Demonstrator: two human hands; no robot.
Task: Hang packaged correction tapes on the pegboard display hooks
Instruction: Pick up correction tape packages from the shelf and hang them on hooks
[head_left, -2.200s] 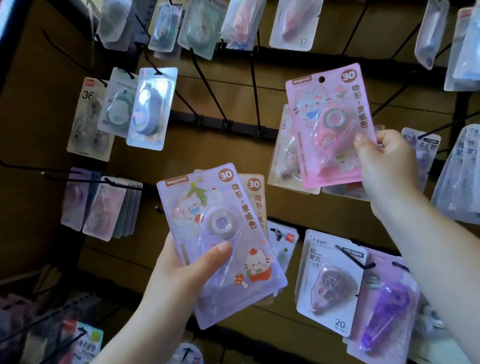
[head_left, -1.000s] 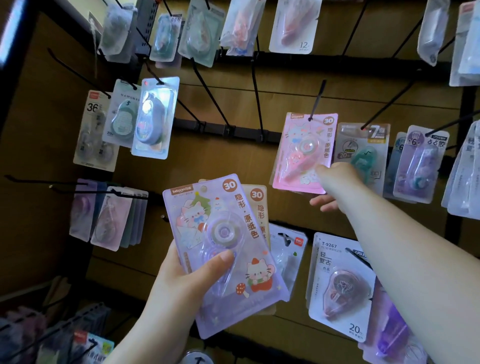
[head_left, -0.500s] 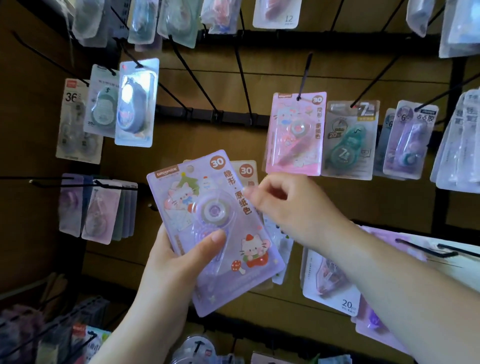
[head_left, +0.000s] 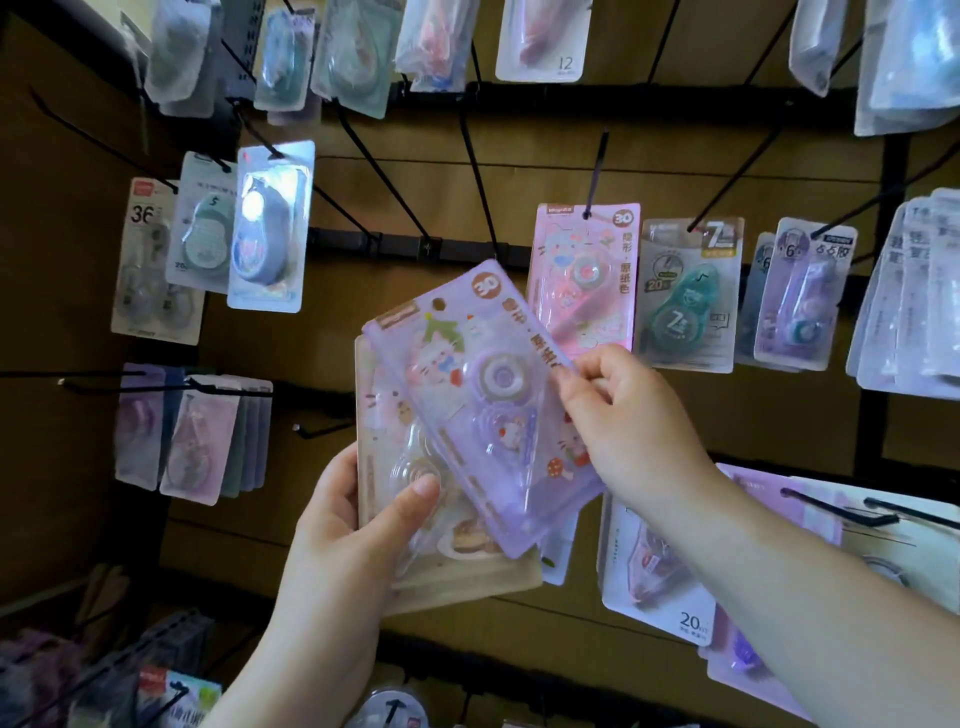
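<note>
My right hand (head_left: 628, 431) pinches the right edge of a purple correction tape pack (head_left: 483, 405), which is tilted with its hang hole up and to the left. Beneath it my left hand (head_left: 353, 525) holds a beige correction tape pack (head_left: 410, 571), thumb across its front. A pink correction tape pack (head_left: 584, 275) hangs on a black hook (head_left: 597, 166) just above and to the right of the purple one. Empty black hooks (head_left: 478, 171) jut from the brown board to the left of it.
Other tape packs hang all around: a teal pack (head_left: 685, 296) and a purple pack (head_left: 805, 296) to the right, a bright blister pack (head_left: 270, 228) at the upper left, a stack (head_left: 192, 436) at the left, a white "20" pack (head_left: 660, 571) at the lower right.
My right hand let go of the pink pack on its hook, came down and took the purple pack off the stack in my left hand. The beige pack underneath now shows.
</note>
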